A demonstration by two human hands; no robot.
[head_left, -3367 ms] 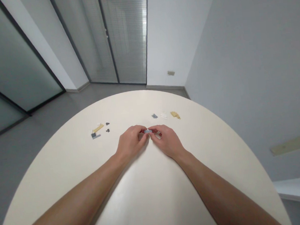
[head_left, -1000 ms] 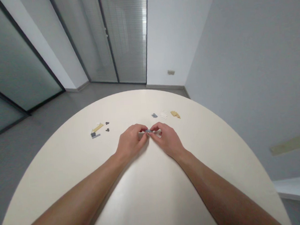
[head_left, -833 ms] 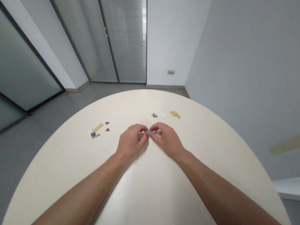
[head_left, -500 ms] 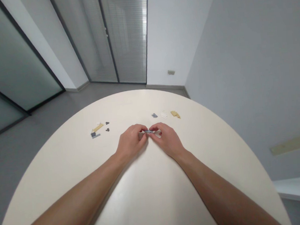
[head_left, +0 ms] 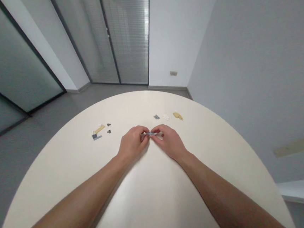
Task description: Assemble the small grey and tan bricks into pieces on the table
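Note:
My left hand and my right hand meet over the middle of the table. Between their fingertips is a small grey toy building-brick piece, pinched at its left end by the left thumb and fingers and at its right end by the right ones. Both hands are closed on it, and the fingers cover its ends. Its exact shape is too small to make out. Just beyond the right hand lies a little group of grey pieces.
White pieces and tan pieces lie at the back right of the round white table. To the left are a long tan piece, a flat grey piece and small dark pieces. A wall stands close on the right.
The grey piece between the fingertips looks slightly turned, showing a smoother face. Both hands stay almost in the same place, and the loose pieces have not moved.

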